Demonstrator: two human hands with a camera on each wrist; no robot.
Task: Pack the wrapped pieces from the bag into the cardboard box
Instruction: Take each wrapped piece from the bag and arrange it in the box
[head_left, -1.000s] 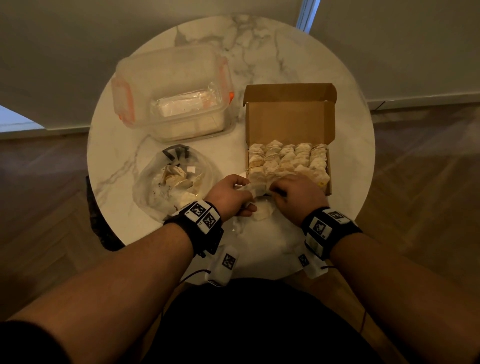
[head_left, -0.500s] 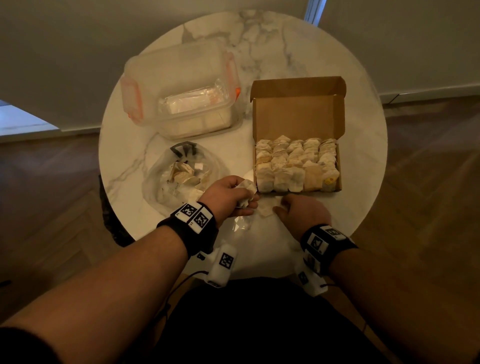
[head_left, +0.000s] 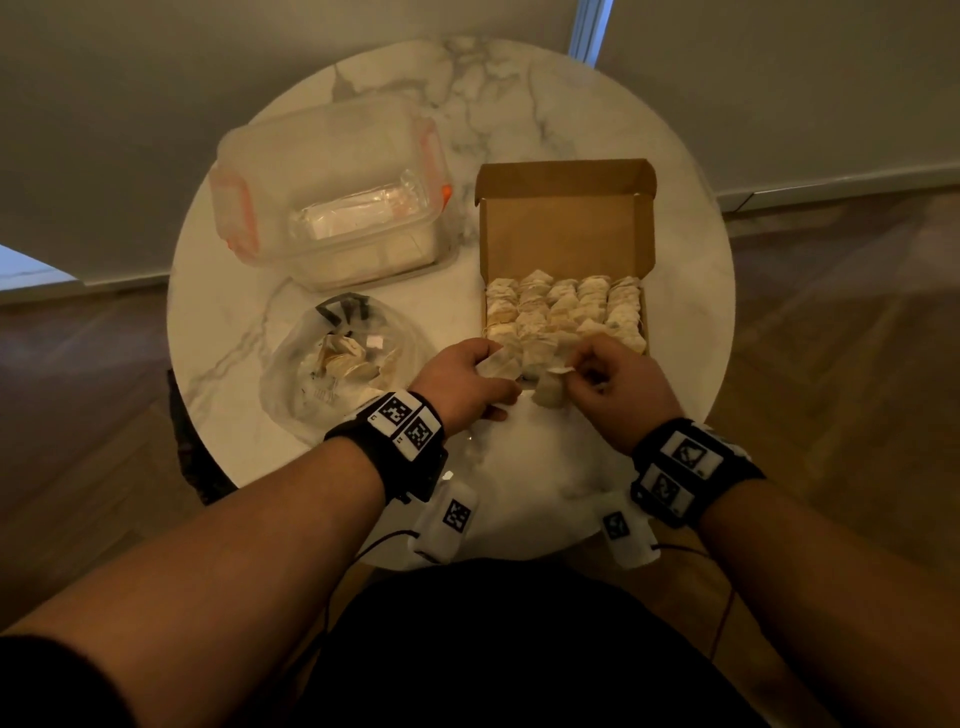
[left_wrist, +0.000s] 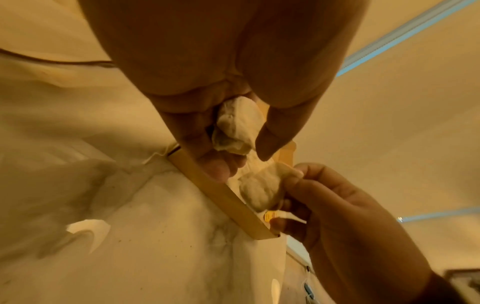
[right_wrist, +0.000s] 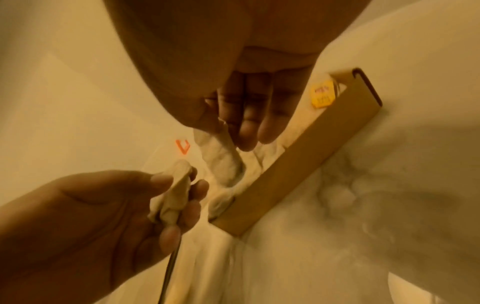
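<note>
Wrapped pieces sit one in each of our hands, just at the near edge of the cardboard box (head_left: 566, 234). Our left hand (head_left: 462, 382) curls its fingers (left_wrist: 272, 131) round one wrapped piece (left_wrist: 237, 127); our right hand (head_left: 618, 387) pinches a second piece (left_wrist: 259, 190) by its top. Both hover over the bare near strip of the table (head_left: 545, 467). Beyond the cardboard rim, rows of pieces fill the box floor; its lid stands open behind. Left of it lies the bag (head_left: 337, 364), and farther off a clear plastic container (head_left: 332, 192).
</note>
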